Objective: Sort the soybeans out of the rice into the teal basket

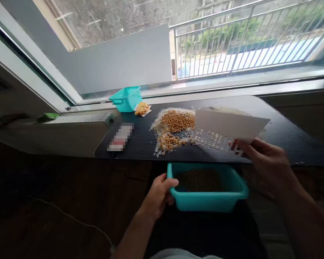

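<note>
My left hand (pixel 160 190) grips the left end of a teal plastic bin (pixel 207 201), thumb over its rim. Inside the bin lies a layer of small dark grains (pixel 201 180). In my right hand (pixel 267 158) is a white card (pixel 229 124) with rows of holes along its lower part, held by its right end above the table. Just left of the card, soybeans (pixel 178 121) lie heaped among white rice-like grains (pixel 158 126) on the dark tabletop. Part of this spread is hidden behind the card.
The black table (pixel 140 138) stands against the window. On its far left are a second teal bin (pixel 126 99), yellowish pieces on a paper (pixel 142 108) and a blurred-out flat object (pixel 121 136) with a cable. A white cable (pixel 72 217) runs across the floor.
</note>
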`<action>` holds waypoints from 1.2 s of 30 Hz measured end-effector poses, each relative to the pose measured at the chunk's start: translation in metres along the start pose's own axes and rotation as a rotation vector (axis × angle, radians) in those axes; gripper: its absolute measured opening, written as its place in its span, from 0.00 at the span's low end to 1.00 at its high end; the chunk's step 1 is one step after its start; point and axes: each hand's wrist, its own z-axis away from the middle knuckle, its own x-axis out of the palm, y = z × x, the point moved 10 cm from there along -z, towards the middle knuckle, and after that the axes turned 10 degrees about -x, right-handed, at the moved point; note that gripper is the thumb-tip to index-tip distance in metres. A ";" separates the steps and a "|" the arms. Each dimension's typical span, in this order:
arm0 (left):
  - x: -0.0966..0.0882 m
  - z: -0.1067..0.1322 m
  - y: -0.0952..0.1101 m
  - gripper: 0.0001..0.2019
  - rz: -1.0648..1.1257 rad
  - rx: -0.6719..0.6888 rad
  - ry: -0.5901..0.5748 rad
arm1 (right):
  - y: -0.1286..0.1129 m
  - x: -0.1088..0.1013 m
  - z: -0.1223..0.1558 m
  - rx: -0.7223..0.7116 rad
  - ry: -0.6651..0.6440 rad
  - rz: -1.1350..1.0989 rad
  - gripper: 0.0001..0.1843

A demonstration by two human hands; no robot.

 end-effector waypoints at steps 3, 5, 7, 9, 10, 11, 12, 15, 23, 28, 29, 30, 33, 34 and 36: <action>0.001 -0.001 0.001 0.16 0.000 0.003 -0.004 | 0.000 0.001 0.006 0.042 -0.012 -0.013 0.16; 0.002 -0.002 0.002 0.16 0.003 0.005 -0.004 | 0.000 0.002 0.006 0.050 -0.009 -0.018 0.17; 0.002 -0.002 0.003 0.16 0.006 0.004 -0.003 | -0.002 0.004 0.003 0.036 0.004 -0.014 0.19; 0.003 -0.001 0.004 0.15 0.009 0.002 -0.003 | -0.003 0.007 -0.002 0.019 0.003 -0.006 0.18; 0.003 -0.001 0.004 0.15 0.010 0.001 -0.002 | -0.003 0.010 -0.004 0.018 -0.008 -0.004 0.18; 0.003 -0.001 0.005 0.15 0.012 0.001 -0.002 | -0.003 0.013 -0.005 0.019 -0.018 -0.004 0.18; 0.003 0.000 0.005 0.15 0.016 0.001 0.000 | -0.002 0.015 -0.006 0.023 -0.027 -0.005 0.17; 0.004 0.001 0.004 0.16 0.023 -0.002 -0.003 | -0.001 0.018 -0.006 0.041 -0.057 -0.012 0.18; 0.003 0.000 0.004 0.15 0.021 -0.001 -0.005 | -0.008 0.011 -0.013 -0.003 -0.005 0.017 0.16; 0.003 -0.001 0.003 0.15 0.025 0.002 -0.017 | -0.007 0.023 -0.024 -0.018 -0.018 0.016 0.16; 0.004 -0.001 0.003 0.15 0.025 0.004 -0.017 | -0.007 0.025 -0.024 -0.018 -0.026 0.014 0.16; 0.004 -0.001 0.003 0.15 0.024 0.005 -0.016 | -0.008 0.025 -0.024 -0.017 -0.037 0.011 0.15; 0.005 -0.001 0.004 0.15 0.020 0.003 -0.012 | -0.010 0.024 -0.022 -0.011 -0.068 0.002 0.16; 0.006 -0.001 0.004 0.15 0.020 0.003 -0.012 | -0.011 0.022 -0.021 -0.010 -0.072 -0.001 0.16; 0.006 -0.001 0.005 0.15 0.021 0.002 -0.012 | -0.011 0.019 -0.019 -0.008 -0.071 -0.003 0.17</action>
